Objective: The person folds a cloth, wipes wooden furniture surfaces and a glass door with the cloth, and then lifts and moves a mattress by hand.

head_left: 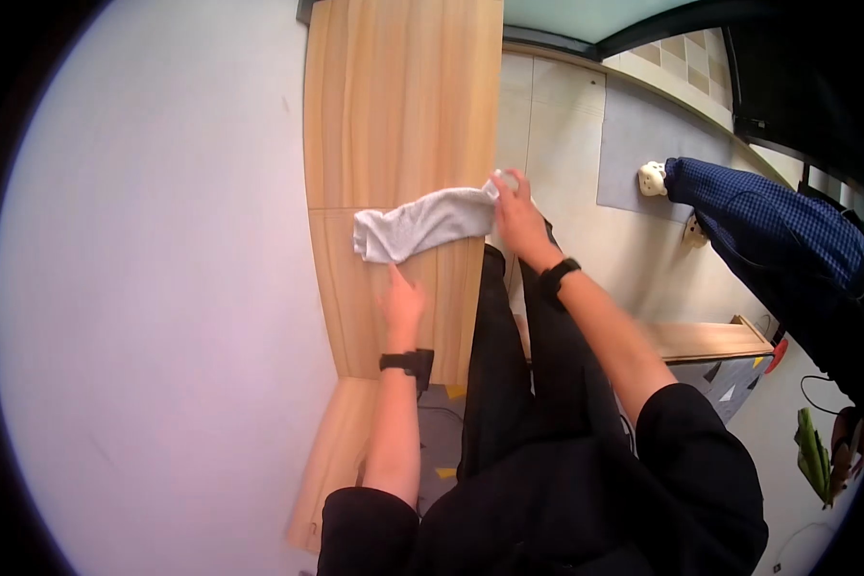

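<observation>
A light grey-white cloth (427, 226), folded into a long strip, lies across the wooden bench top (403, 106). Its right end reaches the bench edge, where the fingers of my right hand (520, 219) are closed on it. At the cloth's near edge, toward its left end, is my left hand (400, 300), slightly blurred. Its index finger stretches out to touch the cloth, and the thumb stands apart. Both wrists wear black bands.
A white wall (163, 269) runs along the left of the bench. At right, another person in blue checked clothing (773, 197) wears pale slippers (652, 179) near a grey mat (634, 134). A green leafy item (812, 459) is at lower right, beside a wooden shelf (706, 340).
</observation>
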The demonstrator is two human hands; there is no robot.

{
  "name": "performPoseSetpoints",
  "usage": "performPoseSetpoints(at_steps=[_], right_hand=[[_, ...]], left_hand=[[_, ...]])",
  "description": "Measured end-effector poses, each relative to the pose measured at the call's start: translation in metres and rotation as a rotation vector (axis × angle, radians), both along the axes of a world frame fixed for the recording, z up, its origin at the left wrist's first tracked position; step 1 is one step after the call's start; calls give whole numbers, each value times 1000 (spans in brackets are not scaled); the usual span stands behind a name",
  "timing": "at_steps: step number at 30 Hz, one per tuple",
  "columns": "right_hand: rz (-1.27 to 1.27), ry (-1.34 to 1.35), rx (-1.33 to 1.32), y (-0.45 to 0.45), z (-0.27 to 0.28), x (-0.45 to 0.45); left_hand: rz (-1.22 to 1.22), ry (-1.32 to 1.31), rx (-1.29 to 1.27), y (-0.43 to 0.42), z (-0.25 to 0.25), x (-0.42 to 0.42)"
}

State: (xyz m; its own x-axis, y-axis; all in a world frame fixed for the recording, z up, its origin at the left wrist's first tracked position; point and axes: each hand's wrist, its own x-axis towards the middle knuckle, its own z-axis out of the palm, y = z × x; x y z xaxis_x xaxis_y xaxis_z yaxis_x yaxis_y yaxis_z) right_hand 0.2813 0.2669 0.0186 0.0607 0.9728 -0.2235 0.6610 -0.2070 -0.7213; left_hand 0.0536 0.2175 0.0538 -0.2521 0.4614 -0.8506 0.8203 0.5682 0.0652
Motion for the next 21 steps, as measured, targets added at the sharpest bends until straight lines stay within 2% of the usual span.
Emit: performPoseSetpoints(at_steps=[1, 3, 5, 6, 8, 11, 13, 15, 16, 18, 21], right_hand=[[2, 1, -5, 3, -1, 2], [52, -16, 28, 17, -7, 7], [102, 38, 66, 26, -22, 13], [144, 93, 100, 26, -31, 16], [184, 67, 12, 25, -38, 22], [248, -10, -96, 23, -46, 34], [261, -52, -131, 12, -52, 40], [219, 133, 85, 0, -51, 45], [219, 133, 93, -3, -40, 48], [133, 323, -320, -13, -20, 55], [146, 255, -223, -16, -4, 71]], left_hand=[[2, 1, -5, -1, -8, -8], [2, -101, 598, 4, -29, -23], [-242, 31, 936, 29, -26, -25], [-240, 34, 925, 40, -29, -27], [-521, 144, 962, 56, -38, -36], [-425, -2, 848, 61, -59, -49], [-404, 43, 789, 60, -53, -50], [-385, 87, 742, 60, -43, -52], [-380, 95, 765, 52, -40, -54], [-374, 103, 795, 38, -34, -60], [-326, 29, 759, 24, -28, -72]])
